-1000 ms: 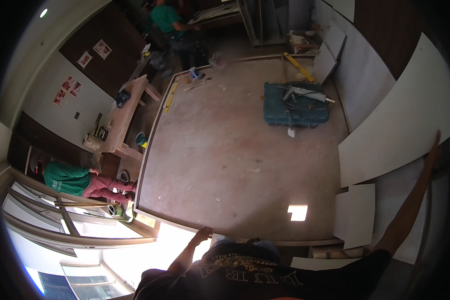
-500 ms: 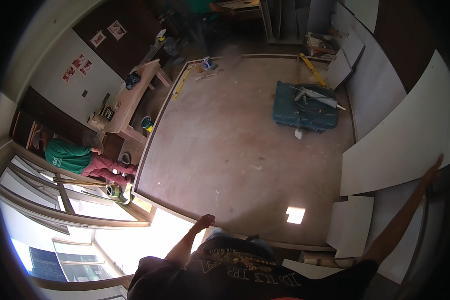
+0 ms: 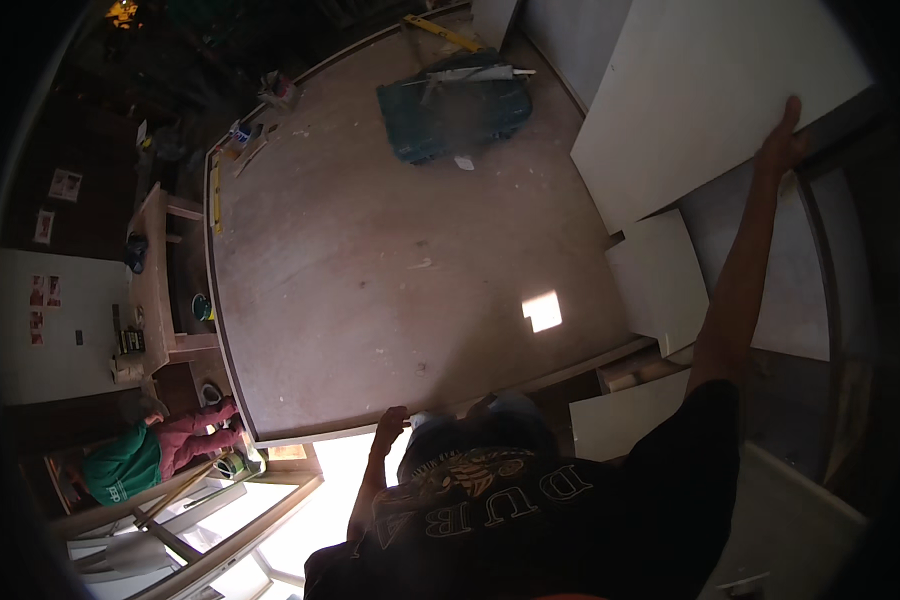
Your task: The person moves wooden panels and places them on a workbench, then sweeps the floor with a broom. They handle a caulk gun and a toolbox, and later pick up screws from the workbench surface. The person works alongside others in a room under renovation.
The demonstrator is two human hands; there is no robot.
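On the right, my right hand (image 3: 785, 145) grips the lower edge of a large white panel (image 3: 710, 110), with one digit lying along its face. The panel leans at the right side of the wide brown table (image 3: 400, 260). Below it stands a smaller white board (image 3: 662, 275), partly covered by the large one. My left hand (image 3: 394, 420) is at the near edge of the table, left of my knees, its fingers curled. Whatever it may hold is too small and dark to make out.
On the table's far part lies a dark green case (image 3: 450, 120) with a caulking gun (image 3: 475, 73) on top. A yellow level (image 3: 443, 33) lies beyond. A wooden bench (image 3: 155, 270) stands left. A person in a green shirt (image 3: 125, 465) bends at the lower left.
My view has turned, so the table and case sit farther up and left in it. My right hand stays on the large panel's edge; my left hand stays by the table's near edge.
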